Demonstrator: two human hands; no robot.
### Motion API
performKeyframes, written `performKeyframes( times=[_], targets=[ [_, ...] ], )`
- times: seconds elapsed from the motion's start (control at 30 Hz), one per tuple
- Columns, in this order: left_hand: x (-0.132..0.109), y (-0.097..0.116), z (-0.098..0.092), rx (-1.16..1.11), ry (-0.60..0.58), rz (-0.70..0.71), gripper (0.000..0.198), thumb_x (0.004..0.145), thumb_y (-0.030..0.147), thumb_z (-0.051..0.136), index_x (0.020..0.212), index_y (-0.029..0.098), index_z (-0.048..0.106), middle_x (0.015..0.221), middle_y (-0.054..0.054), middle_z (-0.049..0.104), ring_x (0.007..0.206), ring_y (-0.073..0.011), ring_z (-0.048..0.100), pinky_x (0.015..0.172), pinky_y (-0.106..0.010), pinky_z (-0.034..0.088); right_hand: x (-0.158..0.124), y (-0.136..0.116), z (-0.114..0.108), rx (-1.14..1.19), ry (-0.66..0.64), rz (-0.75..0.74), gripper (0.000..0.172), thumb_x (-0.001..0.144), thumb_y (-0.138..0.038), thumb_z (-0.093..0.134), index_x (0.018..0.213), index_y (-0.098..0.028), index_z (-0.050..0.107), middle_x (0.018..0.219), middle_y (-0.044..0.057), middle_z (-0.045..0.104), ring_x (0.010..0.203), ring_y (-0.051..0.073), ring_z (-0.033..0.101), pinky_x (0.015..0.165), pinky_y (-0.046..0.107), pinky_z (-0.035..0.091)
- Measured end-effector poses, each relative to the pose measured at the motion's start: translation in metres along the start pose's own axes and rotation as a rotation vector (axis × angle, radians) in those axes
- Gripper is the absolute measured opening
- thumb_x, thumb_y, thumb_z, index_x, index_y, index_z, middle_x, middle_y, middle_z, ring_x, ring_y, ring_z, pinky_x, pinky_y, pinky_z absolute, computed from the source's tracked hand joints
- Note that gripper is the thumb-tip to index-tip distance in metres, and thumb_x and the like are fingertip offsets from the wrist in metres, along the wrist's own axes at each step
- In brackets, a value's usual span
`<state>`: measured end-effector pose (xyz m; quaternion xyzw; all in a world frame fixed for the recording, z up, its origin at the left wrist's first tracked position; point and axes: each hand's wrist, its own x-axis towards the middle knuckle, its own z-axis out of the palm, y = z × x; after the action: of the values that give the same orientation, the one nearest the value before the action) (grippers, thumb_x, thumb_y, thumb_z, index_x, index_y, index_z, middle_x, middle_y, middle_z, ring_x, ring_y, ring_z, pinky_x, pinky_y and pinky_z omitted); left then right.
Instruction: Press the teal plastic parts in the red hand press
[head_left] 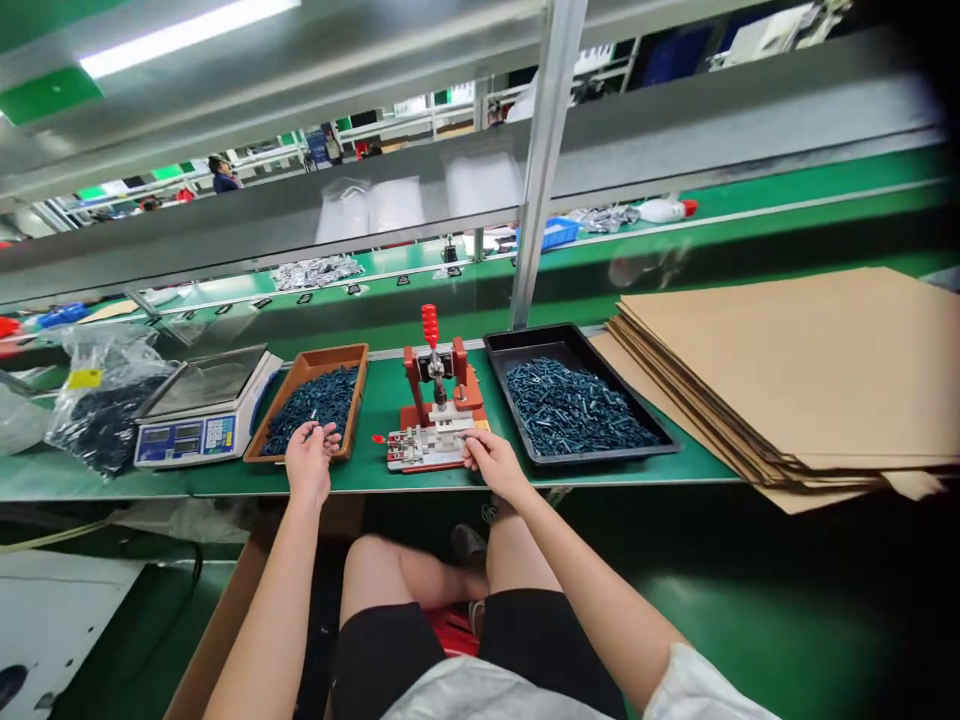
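My left hand (pixel 313 452) is over the near edge of an orange-brown tray (pixel 361 385) of small dark blue parts (pixel 319 400). Its fingers are curled around something small that I cannot make out. At the right end of the metal slide of a red press fixture (pixel 431 450), my right hand (pixel 487 458) has thumb and fingertips pinched together; what lies between them is too small to tell. The fixture's red lever (pixel 430 326) stands upright. A black tray (pixel 600 458) with more dark blue parts (pixel 574 405) is right of the fixture.
A digital scale (pixel 202 410) and a plastic bag of dark parts (pixel 105 410) stand on the left. Stacked brown cardboard sheets (pixel 795 370) cover the right side, overhanging the front edge. A metal post (pixel 544 170) rises behind the black tray.
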<state>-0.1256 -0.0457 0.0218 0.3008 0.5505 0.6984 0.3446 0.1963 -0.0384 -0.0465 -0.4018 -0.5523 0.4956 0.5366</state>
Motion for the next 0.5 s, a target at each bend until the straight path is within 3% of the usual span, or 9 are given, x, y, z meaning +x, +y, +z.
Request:
performKeyframes(
  times=[0.1,0.23,0.37,0.5],
  targets=[
    [-0.042,-0.002,0.014,-0.103,-0.156,-0.076,0.042,0.07,0.037,0.085,0.1,0.018,0.061,0.071,0.005,0.06,0.055,-0.0063,0.052,0.051,-0.016,0.041,0.0,0.011,-0.007,0.034,0.017,-0.025,0.036,0.086,-0.054,0.066,0.091,-0.02,0.074,0.071,0.003,0.066,0.058,0.016,0.062,0.053,0.029,0.053],
    [-0.081,-0.014,0.038,-0.039,-0.354,-0.182,0.039,0.073,0.038,0.083,0.101,0.013,0.073,0.084,-0.004,0.066,0.067,-0.0083,0.056,0.061,-0.02,0.048,-0.002,0.021,-0.012,0.098,0.081,-0.031,0.03,0.081,-0.049,0.071,0.091,-0.021,0.075,0.08,0.005,0.07,0.064,0.018,0.064,0.064,0.034,0.058],
    [-0.088,-0.026,0.057,0.205,-0.526,-0.137,0.045,0.073,0.032,0.08,0.114,0.015,0.075,0.094,-0.007,0.071,0.078,-0.0136,0.063,0.07,-0.025,0.053,-0.004,0.023,-0.016,0.166,0.055,0.019,0.029,0.081,-0.046,0.07,0.096,-0.021,0.075,0.086,0.006,0.072,0.073,0.021,0.068,0.071,0.036,0.061],
    [-0.08,-0.033,0.075,0.478,-0.567,-0.016,0.039,0.079,0.026,0.072,0.116,0.015,0.075,0.093,-0.006,0.072,0.079,-0.016,0.067,0.08,-0.031,0.057,-0.005,0.021,-0.019,0.211,0.004,0.014,0.03,0.084,-0.047,0.068,0.097,-0.02,0.072,0.08,0.004,0.071,0.067,0.018,0.067,0.069,0.034,0.059]
  ],
)
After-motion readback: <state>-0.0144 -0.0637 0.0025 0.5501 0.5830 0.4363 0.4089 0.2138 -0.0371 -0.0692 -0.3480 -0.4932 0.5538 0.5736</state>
